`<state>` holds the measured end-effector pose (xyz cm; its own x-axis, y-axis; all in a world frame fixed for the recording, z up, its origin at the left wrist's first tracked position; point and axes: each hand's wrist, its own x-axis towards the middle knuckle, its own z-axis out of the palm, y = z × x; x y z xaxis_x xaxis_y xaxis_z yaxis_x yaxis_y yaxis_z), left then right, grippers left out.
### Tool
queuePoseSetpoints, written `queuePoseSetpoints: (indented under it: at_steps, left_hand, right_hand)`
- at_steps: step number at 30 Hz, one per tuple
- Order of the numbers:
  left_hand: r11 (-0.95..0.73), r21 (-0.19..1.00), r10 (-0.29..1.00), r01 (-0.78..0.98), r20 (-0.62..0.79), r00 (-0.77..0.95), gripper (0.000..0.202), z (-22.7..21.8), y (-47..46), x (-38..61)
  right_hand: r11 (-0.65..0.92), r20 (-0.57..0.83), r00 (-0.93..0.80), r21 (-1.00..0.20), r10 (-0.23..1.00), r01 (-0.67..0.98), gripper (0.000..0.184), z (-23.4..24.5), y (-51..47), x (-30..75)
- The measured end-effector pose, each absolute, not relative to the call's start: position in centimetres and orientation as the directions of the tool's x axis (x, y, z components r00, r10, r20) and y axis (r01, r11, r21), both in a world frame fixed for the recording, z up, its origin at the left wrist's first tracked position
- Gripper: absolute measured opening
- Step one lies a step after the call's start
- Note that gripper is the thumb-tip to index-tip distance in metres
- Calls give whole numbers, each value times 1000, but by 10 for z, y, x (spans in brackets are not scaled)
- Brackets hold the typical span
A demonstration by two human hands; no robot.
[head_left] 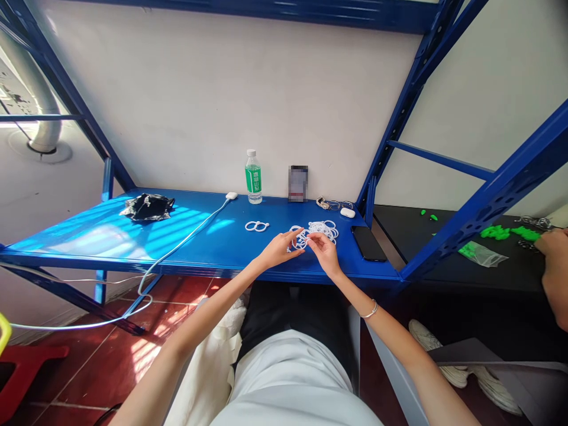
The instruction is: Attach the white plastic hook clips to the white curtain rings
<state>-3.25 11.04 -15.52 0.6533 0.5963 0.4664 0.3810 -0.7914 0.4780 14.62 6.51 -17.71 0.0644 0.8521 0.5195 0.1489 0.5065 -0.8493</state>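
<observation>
My left hand (280, 248) is curled around part of a white ring (293, 229), near the front edge of the blue table. Close by on the right, my right hand (326, 253) pinches a small white ring piece between thumb and fingertips, touching what the left holds. The fingers partly cover these pieces, so exactly how they join is hidden. Just behind my right hand lies a loose pile of white rings (326, 228). To the left, two joined white rings (257, 226) form a figure eight on the table.
A water bottle (254, 180) and a propped phone (297, 184) stand by the wall. Glasses (341, 205), a white case (347, 212) and a black phone (368, 243) lie right. A white cable (190, 235) crosses left, near a black bag (151, 207). Another person's hand (554, 254) works beside green pieces (496, 232).
</observation>
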Motion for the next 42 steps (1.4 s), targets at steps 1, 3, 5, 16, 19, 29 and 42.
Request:
queuePoseSetpoints:
  at_steps: [1, 3, 5, 16, 19, 29, 42]
  left_hand:
    - [-790, 484, 598, 377, 473, 647, 58, -154, 110, -32]
    - [-786, 496, 603, 369, 483, 635, 55, -151, 108, -32]
    - [-781, 513, 609, 357, 497, 618, 52, -149, 107, -32]
    - [-796, 530, 583, 293, 538, 609, 46, -145, 106, -34]
    - [-792, 526, 588, 309, 521, 619, 47, -144, 105, -34]
    - [-804, 494, 576, 330, 513, 637, 50, -144, 104, -33]
    - [-810, 473, 572, 347, 506, 645, 51, -144, 104, -33]
  right_hand:
    - [506, 520, 75, -850, 851, 147, 25, -177, 65, 146]
    - [508, 523, 93, -849, 847, 145, 25, -178, 66, 146]
    - [512, 530, 104, -845, 842, 157, 25, -178, 66, 146]
    - [543, 577, 74, -799, 813, 259, 20, -177, 62, 146]
    - [546, 585, 79, -791, 807, 276, 19, -177, 61, 147]
    - [567, 600, 70, -782, 797, 258, 20, -181, 66, 149]
    - [595, 618, 43, -771, 785, 226, 19, -186, 70, 151]
